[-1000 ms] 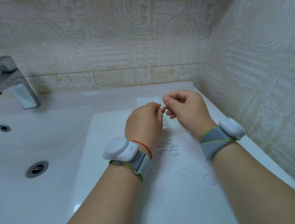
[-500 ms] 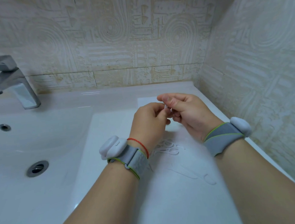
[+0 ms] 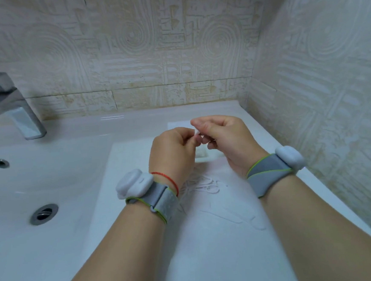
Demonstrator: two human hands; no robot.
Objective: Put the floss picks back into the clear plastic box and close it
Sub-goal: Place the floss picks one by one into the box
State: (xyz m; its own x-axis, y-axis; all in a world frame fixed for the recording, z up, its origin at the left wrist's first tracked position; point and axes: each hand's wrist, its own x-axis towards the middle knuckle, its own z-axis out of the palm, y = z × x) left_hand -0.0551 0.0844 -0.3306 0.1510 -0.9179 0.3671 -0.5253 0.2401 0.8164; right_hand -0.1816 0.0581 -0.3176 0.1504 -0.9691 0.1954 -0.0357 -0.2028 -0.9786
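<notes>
In the head view, both forearms are extended forward over a white counter (image 3: 144, 243) and angled inward, so that the hands meet near its far end. The left hand (image 3: 172, 154) is held knuckles up with its fingers curled inward. The right hand (image 3: 229, 141) is turned with its back to the right and its fingers bent towards the left hand. A small white floss pick (image 3: 196, 131) is pinched between the right thumb and forefinger, and the left fingertips are closed on the same piece. Only its end is seen, the rest being covered by the fingers.

A grey wristband with a white device (image 3: 135, 186) is worn on the left wrist beside a red string (image 3: 167, 179), and a like wristband (image 3: 269, 176) is worn on the right.

The clear plastic box (image 3: 202, 157) is seen on the counter just under the hands. It is mostly hidden by them, so it cannot be told whether it is open. Loose floss picks (image 3: 206, 186) are heaped on the counter between the wrists, and a few more are scattered nearer, beside the right forearm.

A basin (image 3: 49, 173) with a drain (image 3: 44, 213) is set to the left, with a faucet (image 3: 11, 105) at its back edge. Patterned tiles (image 3: 173, 52) are seen behind and to the right.
</notes>
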